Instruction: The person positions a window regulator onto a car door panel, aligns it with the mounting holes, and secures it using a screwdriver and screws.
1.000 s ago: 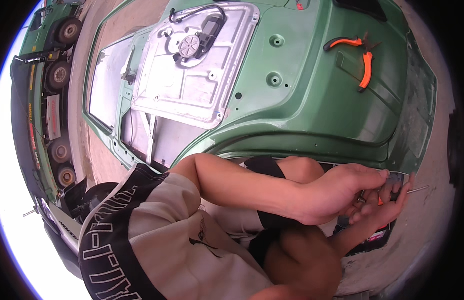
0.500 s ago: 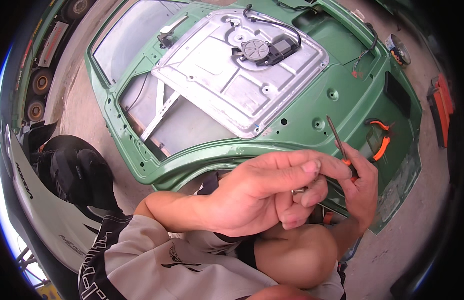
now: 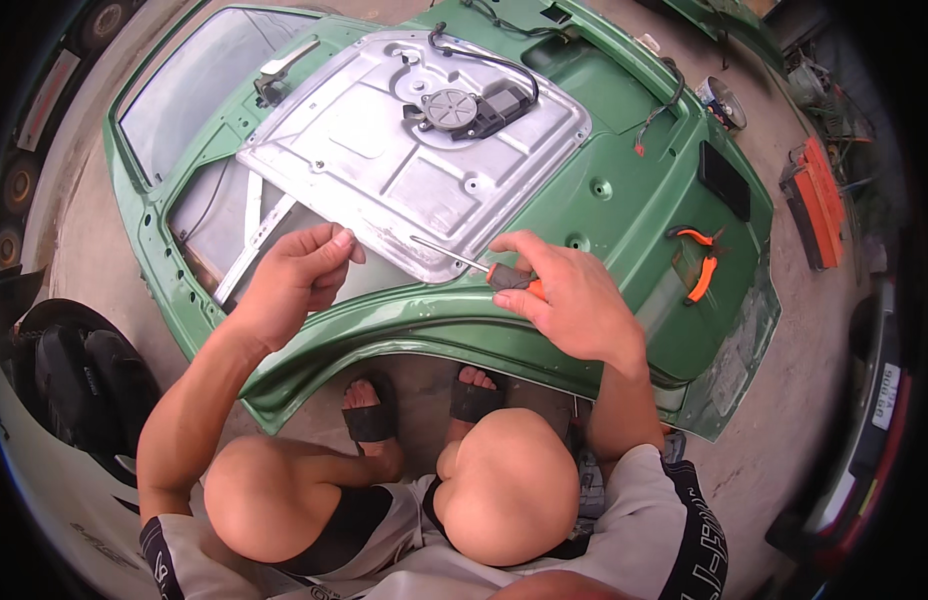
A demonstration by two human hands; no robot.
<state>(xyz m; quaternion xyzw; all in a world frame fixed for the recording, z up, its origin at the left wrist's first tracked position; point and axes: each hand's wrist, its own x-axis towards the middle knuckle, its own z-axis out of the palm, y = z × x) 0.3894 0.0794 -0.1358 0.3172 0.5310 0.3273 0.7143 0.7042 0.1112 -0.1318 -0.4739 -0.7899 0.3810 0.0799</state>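
Note:
My left hand [image 3: 302,277] is closed in a pinch over the lower left part of a silver metal panel [image 3: 379,195]. A small metal fastener showed in its fingers a moment ago; now the fingers hide it. In my right hand [image 3: 574,295] is a screwdriver [image 3: 509,279] with an orange and black handle. Its thin shaft points left toward my left hand, over the panel's near edge. The panel lies on a green vehicle door [image 3: 464,325], and carries a round-bodied window motor [image 3: 452,109] with a black cable.
Orange-handled pliers [image 3: 700,280] and a flat black rectangular object [image 3: 724,181] lie on the door's right part. Beyond its right edge are an orange case [image 3: 812,203] and a round tin [image 3: 721,103]. A wiring lead [image 3: 659,115] trails across the green metal. My sandalled feet stand before the door.
My hands have moved apart, the left one leftward and away from the view. The screwdriver has turned from upright to pointing left. The whole view has also shifted.

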